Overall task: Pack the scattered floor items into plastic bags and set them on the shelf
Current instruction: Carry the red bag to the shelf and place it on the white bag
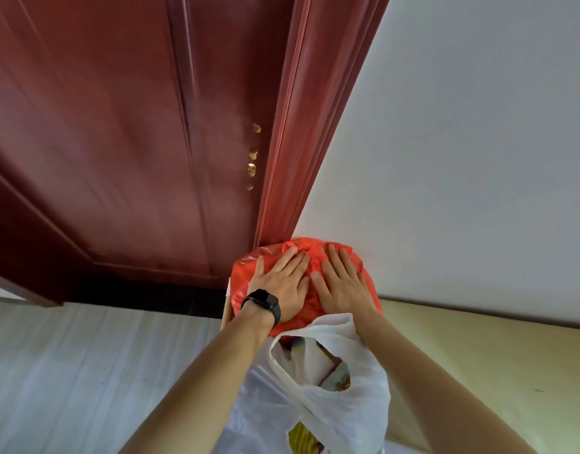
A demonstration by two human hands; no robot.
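Left hand (283,280) and right hand (339,280) lie flat, fingers spread, gripping nothing, on the red bag (364,273) against the wall (462,158); judgement: press evenly, avoid toppling the white bag (357,398).

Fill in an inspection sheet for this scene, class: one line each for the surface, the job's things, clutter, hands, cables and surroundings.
Surface: what the bags rest on is hidden beneath them; pale floor at left.
Job's things: red plastic bag, bunched shut on top, against the white wall; white plastic bag nearer the camera, mouth open, packets showing inside.
Clutter: nothing seen loose on the floor.
Hands: left hand and right hand lie flat, fingers spread, side by side on the red bag; a black watch on the left wrist.
Cables: nothing seen.
Surroundings: dark red wooden door with brass fittings at left; beige surface at right.
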